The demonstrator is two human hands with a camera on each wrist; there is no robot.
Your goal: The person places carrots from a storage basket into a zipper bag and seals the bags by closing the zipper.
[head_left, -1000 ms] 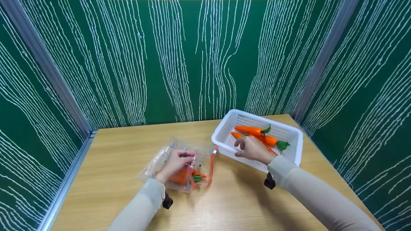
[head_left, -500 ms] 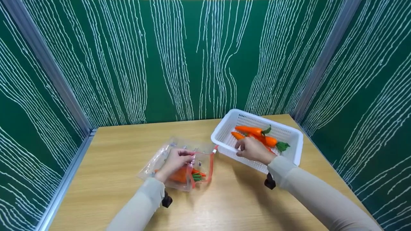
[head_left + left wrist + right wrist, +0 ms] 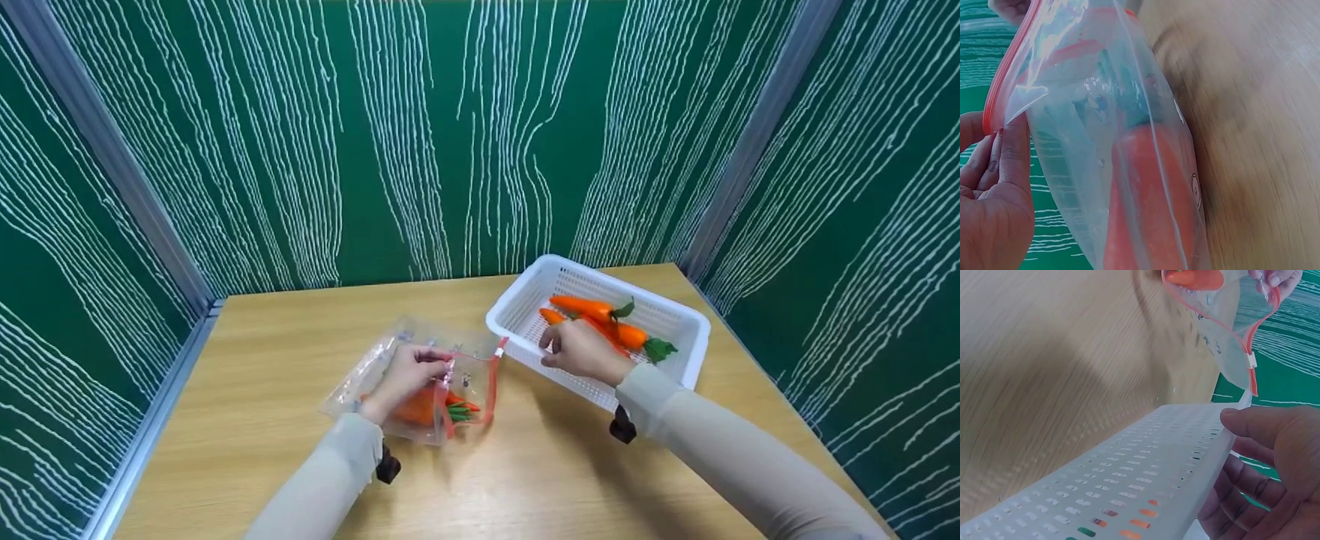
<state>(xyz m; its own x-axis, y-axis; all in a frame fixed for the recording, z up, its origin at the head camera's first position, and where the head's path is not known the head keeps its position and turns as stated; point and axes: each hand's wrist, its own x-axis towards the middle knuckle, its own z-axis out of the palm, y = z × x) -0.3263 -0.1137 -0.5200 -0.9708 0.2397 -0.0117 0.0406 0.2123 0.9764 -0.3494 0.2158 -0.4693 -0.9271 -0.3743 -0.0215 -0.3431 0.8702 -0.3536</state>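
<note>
My left hand [image 3: 409, 373] pinches the red-edged mouth of a clear zip bag [image 3: 1072, 152] between thumb and fingers. The bag's mouth stands open toward the right, a white slider [image 3: 1251, 360] on its zip. Inside it lies an orange carrot [image 3: 1151, 197] with green tops, seen through the plastic. My right hand [image 3: 585, 351] grips the near rim of a white perforated basket [image 3: 517, 315], thumb outside and fingers curled inside the wall. Several orange carrots [image 3: 581, 306] with green leaves lie in the basket, partly hidden behind that hand.
Both bag and basket are on a wooden table [image 3: 262, 352], the bag's slider corner close by the basket's left corner. Green walls [image 3: 480, 187] with wavy white lines rise behind and at both sides, joined by grey metal posts [image 3: 742, 157].
The right hand has shifted slightly left, and the basket's near-left side has come a little left with it. The left hand keeps its pinch on the bag, almost still.
</note>
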